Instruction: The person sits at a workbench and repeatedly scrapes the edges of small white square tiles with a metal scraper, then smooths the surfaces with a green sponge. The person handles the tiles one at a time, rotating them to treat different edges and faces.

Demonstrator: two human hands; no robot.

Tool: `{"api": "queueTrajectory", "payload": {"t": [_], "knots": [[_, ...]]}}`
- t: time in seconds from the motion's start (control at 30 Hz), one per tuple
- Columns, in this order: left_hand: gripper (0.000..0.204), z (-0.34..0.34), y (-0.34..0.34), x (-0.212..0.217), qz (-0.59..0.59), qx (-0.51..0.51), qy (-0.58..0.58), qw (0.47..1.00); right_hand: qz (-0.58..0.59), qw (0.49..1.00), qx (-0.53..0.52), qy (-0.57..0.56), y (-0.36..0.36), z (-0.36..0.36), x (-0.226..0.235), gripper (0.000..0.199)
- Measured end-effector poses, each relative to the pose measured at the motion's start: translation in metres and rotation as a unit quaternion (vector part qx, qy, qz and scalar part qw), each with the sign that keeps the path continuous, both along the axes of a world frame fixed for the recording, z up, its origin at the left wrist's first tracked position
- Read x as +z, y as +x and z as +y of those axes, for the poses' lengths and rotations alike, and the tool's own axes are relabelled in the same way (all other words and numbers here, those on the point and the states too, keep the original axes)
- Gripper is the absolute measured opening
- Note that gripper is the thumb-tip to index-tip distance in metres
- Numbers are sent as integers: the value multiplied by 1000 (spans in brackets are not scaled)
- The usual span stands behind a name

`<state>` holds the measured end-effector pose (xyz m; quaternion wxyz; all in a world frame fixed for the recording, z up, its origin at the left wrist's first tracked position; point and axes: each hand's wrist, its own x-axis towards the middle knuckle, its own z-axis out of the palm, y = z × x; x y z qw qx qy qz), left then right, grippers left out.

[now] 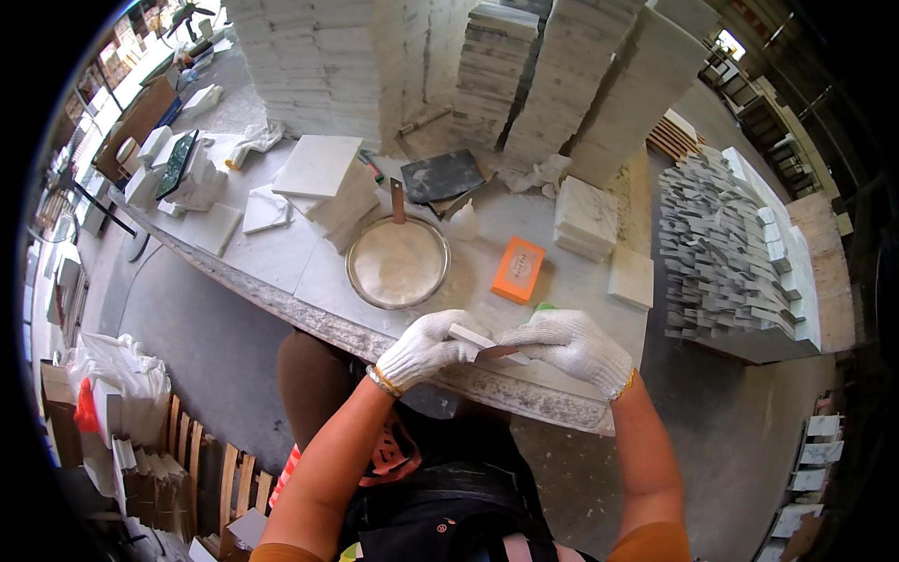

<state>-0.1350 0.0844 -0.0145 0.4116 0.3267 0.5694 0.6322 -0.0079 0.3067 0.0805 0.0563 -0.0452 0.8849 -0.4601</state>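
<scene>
Knitted cloth gloves (420,350), smooth stone-like strip (467,335), glossy metal bowl (448,254)

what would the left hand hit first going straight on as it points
The left hand would probably meet the brownish blade in the right hand, past the white strip it holds, though depth is unclear.

My left hand (426,348) hides part of the tile (471,335); my right hand (573,345) covers one end of the blade (494,353) and some green thing (543,306). The top edge crops the stacks (309,70).
</scene>
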Motion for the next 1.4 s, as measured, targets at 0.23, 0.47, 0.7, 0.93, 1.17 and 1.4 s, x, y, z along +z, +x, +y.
{"api": "queueTrajectory", "payload": {"t": [0.23,0.47,0.7,0.93,1.17,1.4], "knots": [[19,1,2,0,2,0,6,1000,23,999,-42,-8,18,-3,10,31],[18,0,4,5,31,19,-2,999,16,997,-74,35,30,-11,3,33],[20,2,8,1,40,45,-3,998,26,983,-184,-6,43,-31,-6,30],[24,3,12,-6,-1,50,-2,999,-3,961,-269,-67,50,-47,-17,32],[25,1,13,-1,4,53,18,998,31,961,-270,-47,53,-59,-24,36],[23,1,10,3,-46,20,13,999,45,974,-223,19,58,-44,-19,39]]}}
